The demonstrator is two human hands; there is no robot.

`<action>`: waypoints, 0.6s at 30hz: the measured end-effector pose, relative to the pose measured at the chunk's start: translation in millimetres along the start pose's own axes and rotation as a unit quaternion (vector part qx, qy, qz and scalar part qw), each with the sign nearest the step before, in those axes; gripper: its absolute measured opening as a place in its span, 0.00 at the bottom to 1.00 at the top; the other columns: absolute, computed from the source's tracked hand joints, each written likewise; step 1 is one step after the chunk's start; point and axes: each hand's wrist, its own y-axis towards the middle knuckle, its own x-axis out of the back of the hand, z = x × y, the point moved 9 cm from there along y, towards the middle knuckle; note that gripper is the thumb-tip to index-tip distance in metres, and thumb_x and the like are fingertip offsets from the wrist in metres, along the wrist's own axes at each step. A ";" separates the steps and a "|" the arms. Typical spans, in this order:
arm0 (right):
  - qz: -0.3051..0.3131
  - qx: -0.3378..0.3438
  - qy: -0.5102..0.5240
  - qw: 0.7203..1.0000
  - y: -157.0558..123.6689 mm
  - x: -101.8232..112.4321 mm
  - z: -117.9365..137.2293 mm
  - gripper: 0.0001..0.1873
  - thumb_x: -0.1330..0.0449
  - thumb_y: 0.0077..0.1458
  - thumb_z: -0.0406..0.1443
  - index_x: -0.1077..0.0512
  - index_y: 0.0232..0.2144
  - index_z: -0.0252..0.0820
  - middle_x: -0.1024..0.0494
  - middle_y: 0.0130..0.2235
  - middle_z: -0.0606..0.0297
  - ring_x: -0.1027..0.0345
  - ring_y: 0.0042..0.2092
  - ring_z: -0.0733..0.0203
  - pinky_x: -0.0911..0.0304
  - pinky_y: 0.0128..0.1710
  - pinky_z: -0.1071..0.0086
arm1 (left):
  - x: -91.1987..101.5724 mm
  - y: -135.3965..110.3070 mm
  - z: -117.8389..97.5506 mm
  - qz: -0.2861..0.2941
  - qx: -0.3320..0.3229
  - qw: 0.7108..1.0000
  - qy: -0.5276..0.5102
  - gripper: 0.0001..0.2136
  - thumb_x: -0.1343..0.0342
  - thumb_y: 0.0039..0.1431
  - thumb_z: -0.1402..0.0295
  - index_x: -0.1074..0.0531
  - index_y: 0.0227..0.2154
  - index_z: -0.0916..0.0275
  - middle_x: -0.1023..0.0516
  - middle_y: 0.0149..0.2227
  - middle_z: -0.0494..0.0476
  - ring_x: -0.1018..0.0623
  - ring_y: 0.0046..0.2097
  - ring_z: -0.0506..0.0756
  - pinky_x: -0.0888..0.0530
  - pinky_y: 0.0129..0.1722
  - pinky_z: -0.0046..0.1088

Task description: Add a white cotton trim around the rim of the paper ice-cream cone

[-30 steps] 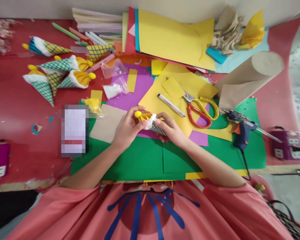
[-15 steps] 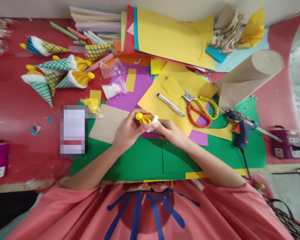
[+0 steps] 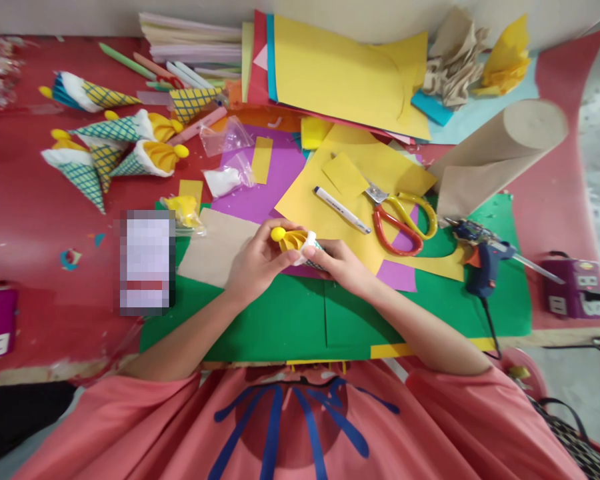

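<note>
A small cone lies between the person's two hands, above the near-middle part of the worktop. Its wide end faces left, showing yellow pleats with a round yellow bead at their end; a fluffy white trim rings the mouth, and the patterned body runs rightward into the right hand. That hand pinches the cone, thumb on the white trim, its other fingers mostly hidden. The left hand curls round the pleated end, thumb near the trim, fingers bent behind.

Under the hands lie a green sheet, a beige piece just left, and a yellow sheet beyond. On the yellow sheet rest a capped white marker and, to its right, scissors with one red and one yellow handle. Farther right are a blue glue gun and a roll of brown paper.

To the left, a clear bag of yellow pieces sits near a pixelated rectangle. Beyond it, several similar cones lie grouped, some touching.
</note>
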 end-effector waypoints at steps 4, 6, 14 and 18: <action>0.003 -0.001 0.000 1.000 0.2 -0.2 0.1 0.30 0.45 0.59 0.60 0.33 0.26 0.38 0.38 0.20 0.72 0.48 0.23 0.70 0.52 0.23 0.72 | 0.6 0.0 -0.1 -0.003 -0.004 1.000 -0.008 0.19 0.35 0.56 0.58 0.31 0.49 0.54 0.20 0.50 0.55 0.20 0.51 0.56 0.24 0.51 0.32; 0.003 0.000 0.002 1.000 0.2 -0.1 -0.1 0.30 0.45 0.59 0.60 0.33 0.26 0.39 0.37 0.20 0.72 0.47 0.23 0.70 0.52 0.23 0.72 | 0.7 0.0 -0.5 -0.004 -0.005 1.000 -0.005 0.19 0.35 0.56 0.58 0.31 0.49 0.54 0.20 0.50 0.55 0.20 0.51 0.56 0.24 0.51 0.33; 0.009 0.003 0.010 1.000 0.2 -1.0 -0.4 0.30 0.46 0.59 0.60 0.34 0.25 0.39 0.37 0.20 0.72 0.47 0.23 0.70 0.52 0.23 0.72 | 1.1 0.7 0.6 -0.006 0.006 1.000 0.006 0.20 0.35 0.55 0.56 0.31 0.48 0.54 0.20 0.50 0.56 0.20 0.51 0.57 0.24 0.51 0.34; 0.009 0.008 0.009 1.000 0.2 -1.0 0.8 0.29 0.46 0.60 0.58 0.34 0.26 0.39 0.38 0.20 0.73 0.47 0.23 0.70 0.51 0.23 0.72 | 1.0 1.2 1.9 -0.007 0.013 1.000 -0.001 0.20 0.35 0.55 0.56 0.31 0.48 0.55 0.20 0.50 0.56 0.20 0.51 0.57 0.24 0.51 0.34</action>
